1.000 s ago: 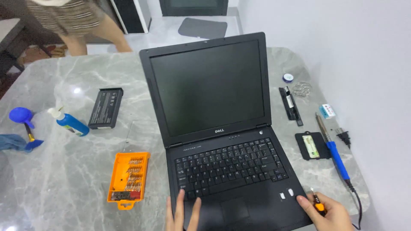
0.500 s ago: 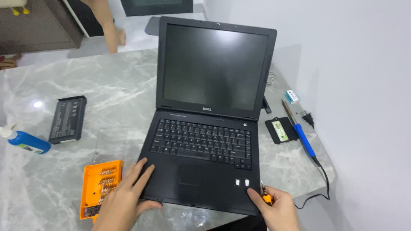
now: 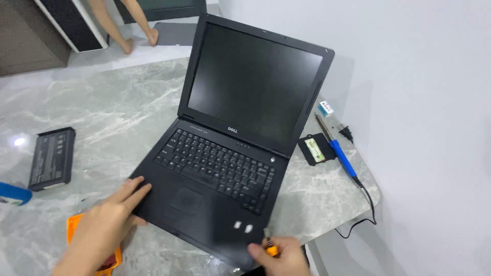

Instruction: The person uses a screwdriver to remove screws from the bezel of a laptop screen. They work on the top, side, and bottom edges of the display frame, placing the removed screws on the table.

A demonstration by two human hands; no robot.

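A black laptop point(image 3: 225, 168) sits open on the grey marble desk point(image 3: 102, 112), turned at a slant. Its screen is dark.

The left hand point(image 3: 105, 230) lies flat on the near left corner of the laptop, fingers spread and touching the palm rest. It grips nothing; it just presses down. The right hand point(image 3: 281, 258) is at the near right corner of the laptop. It is closed around a small screwdriver point(image 3: 269, 247) with an orange and black handle, and its tip points up near the laptop's edge.

It looks like the hands are steadying or turning the laptop. The screwdriver is ready but has not touched a screw yet. The next move would likely need a firm hold on both corners so the laptop does not slip on the smooth desk.

A black battery pack point(image 3: 51, 158) lies well apart on the left. An orange bit case point(image 3: 94, 245) peeks out under the left hand. On the right lie a blue soldering iron point(image 3: 340, 153) and a small black holder point(image 3: 314, 149), near the desk's edge.
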